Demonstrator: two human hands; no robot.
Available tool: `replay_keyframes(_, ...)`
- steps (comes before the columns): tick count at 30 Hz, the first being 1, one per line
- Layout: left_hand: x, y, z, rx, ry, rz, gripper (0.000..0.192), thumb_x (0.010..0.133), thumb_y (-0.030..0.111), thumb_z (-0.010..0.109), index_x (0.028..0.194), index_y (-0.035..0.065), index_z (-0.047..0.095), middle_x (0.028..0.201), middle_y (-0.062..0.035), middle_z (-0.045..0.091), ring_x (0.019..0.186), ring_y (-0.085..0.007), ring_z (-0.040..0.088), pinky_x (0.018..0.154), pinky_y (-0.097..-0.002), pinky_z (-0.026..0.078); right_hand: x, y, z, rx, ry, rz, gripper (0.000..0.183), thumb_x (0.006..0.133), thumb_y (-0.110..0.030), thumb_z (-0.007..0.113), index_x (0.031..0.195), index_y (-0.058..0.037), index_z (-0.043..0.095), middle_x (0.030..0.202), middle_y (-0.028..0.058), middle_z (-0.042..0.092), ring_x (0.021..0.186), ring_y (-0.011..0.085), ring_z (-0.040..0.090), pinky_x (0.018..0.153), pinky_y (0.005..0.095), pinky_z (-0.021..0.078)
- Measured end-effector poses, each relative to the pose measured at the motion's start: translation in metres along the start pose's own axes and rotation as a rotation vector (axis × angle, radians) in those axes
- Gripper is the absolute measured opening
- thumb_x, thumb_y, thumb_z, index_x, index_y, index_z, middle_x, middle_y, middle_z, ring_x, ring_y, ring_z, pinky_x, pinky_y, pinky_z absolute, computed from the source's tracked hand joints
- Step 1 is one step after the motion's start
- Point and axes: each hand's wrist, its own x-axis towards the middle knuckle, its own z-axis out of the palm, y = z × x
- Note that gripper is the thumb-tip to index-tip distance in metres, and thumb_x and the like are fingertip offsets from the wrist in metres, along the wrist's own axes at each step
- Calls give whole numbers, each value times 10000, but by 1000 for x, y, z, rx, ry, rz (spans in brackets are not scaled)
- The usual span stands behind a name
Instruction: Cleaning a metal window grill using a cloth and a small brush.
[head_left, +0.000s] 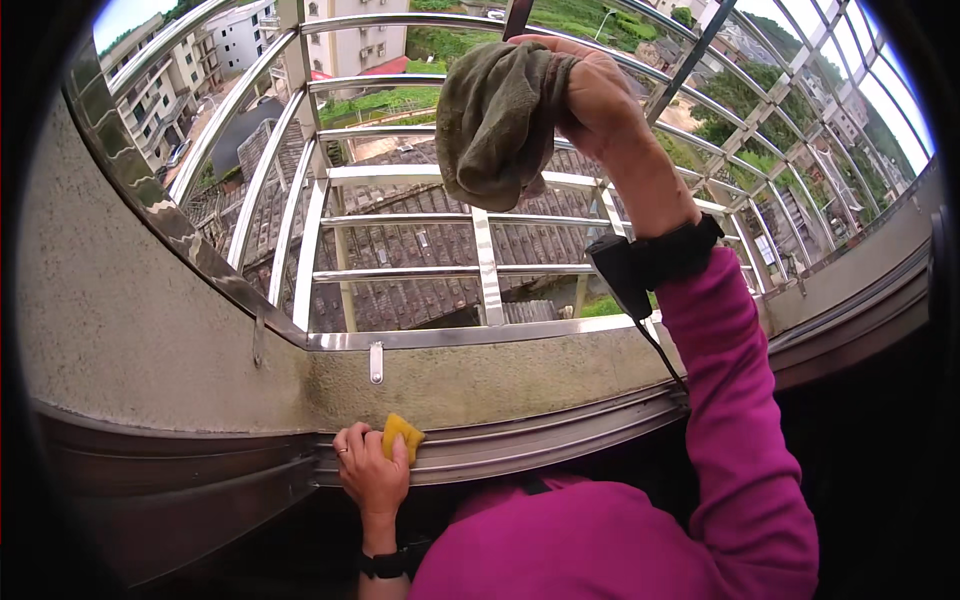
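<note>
My right hand (600, 90) is raised in front of the stainless steel window bars, gripping a bunched grey-green cloth (491, 124). The cloth hangs down from my fingers, and part of that hand is hidden behind it. Lower down, my left hand (373, 465) rests on the sliding window track (510, 450) near its left corner. Between its thumb and fingers is a yellow sponge (403, 437), held against the track's outer edge. A ring is on one finger of that hand.
Metal safety bars (397, 220) enclose the outside of the opening. A concrete sill (465, 382) runs below them, with a small metal bracket (376, 363) on it. The brown window frame (180, 465) rises at the left. A black wrist device (626, 277) trails a cable by my right forearm.
</note>
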Motion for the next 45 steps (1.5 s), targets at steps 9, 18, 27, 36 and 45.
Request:
replay_keyframes(9,-6,-2,-3,23,-8,35,192,715,197,631,785,54,523,946,-86,500,1002,-300,431,812,-403,397,-108,50,-8,80,118,220,186,829,-37,548,1005,13,584,867,81,627,688,117,606,568,224,506)
replay_keyframes(18,-2,0,-4,17,-15,69,202,714,207,633,788,45,538,942,-94,499,998,-307,434,825,-403,397,-245,165,-19,-952,-518,321,570,680,-4,541,1235,-40,416,1186,199,472,1110,351,446,922,359,377)
replay_keyframes(27,-6,-2,1,74,-76,68,217,740,204,613,799,17,520,986,-119,486,1041,-321,402,865,-412,364,-289,172,-15,-1270,-631,276,432,736,-156,564,1155,-115,467,1276,135,373,1179,309,375,786,462,426)
replay_keyframes(36,-3,-2,8,111,-136,98,206,796,196,563,829,6,490,1033,-116,483,1048,-312,396,860,-425,357,-343,156,-21,-1199,-185,172,488,714,-156,623,1174,-135,459,1250,168,389,1161,319,405,841,449,372)
replay_keyframes(45,-1,-16,10,247,121,445,262,819,285,576,749,33,589,794,-106,597,786,-286,554,736,-411,420,-378,133,-35,-1013,60,11,326,739,-105,582,1057,-82,512,1141,161,458,1076,315,469,839,410,414)
